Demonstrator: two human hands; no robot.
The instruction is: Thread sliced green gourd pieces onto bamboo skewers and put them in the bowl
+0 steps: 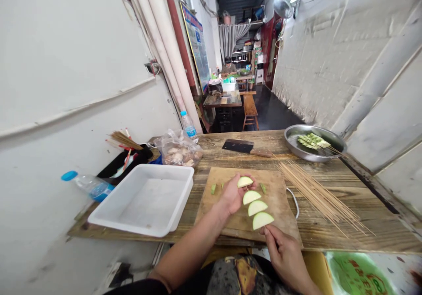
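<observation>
Carefully, I'm clamping my right grip (284,247) on the skewer (247,188) just below four slices (263,221) spaced above the board (280,216). My left grip (233,194) is cupping behind the top slice (244,181); how tightly, I can't tell. I'm judging that straight, gentle pressure suits, fingertips staying off the point.

Left sleeve (138,288): plain black, hem near elbow. Left forearm (194,237): bare, tapering to wrist. Left hand (232,194), right hand (282,247): both bare. Front garment (224,278), below table's (184,230) near edge: mottled dark grey, irregular yellow-brown patch (247,275) at middle; black cloth (197,279) alongside.
</observation>
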